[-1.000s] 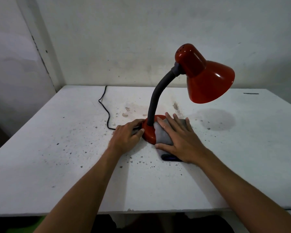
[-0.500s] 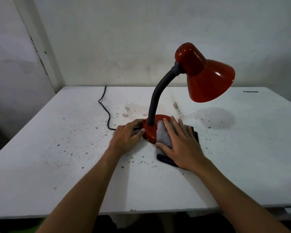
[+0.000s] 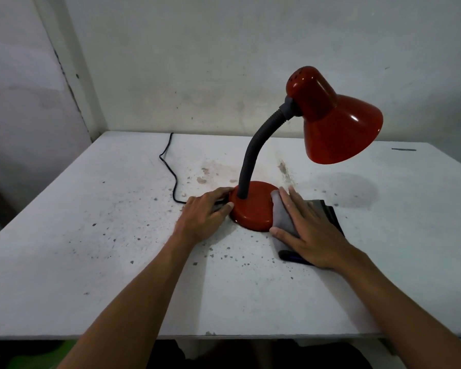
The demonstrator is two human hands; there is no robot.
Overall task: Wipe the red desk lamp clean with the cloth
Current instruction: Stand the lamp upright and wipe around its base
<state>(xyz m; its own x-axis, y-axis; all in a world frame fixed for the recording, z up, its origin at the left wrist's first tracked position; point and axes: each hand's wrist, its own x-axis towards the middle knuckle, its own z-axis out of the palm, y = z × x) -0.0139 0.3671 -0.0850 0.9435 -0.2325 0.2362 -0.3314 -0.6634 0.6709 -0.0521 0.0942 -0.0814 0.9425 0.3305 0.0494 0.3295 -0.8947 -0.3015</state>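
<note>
The red desk lamp [image 3: 253, 209] stands mid-table on a round base, with a grey flexible neck and a cone shade [image 3: 338, 129] leaning right. A grey cloth [image 3: 284, 219] with a dark edge lies against the base's right side. My right hand [image 3: 308, 230] presses flat on the cloth with straight fingers, fingertips at the base's right rim. My left hand [image 3: 205, 213] rests against the base's left edge, its fingers and thumb touching the rim.
The white table [image 3: 117, 262] is speckled with dark spots and stains. A black power cord [image 3: 171, 171] snakes from the lamp base to the back edge. Walls close off the back and left. A small dark mark [image 3: 403, 149] lies at the far right.
My right hand has slid the cloth rightward off the top of the base to its right side, uncovering most of the base. My left hand has stayed put.
</note>
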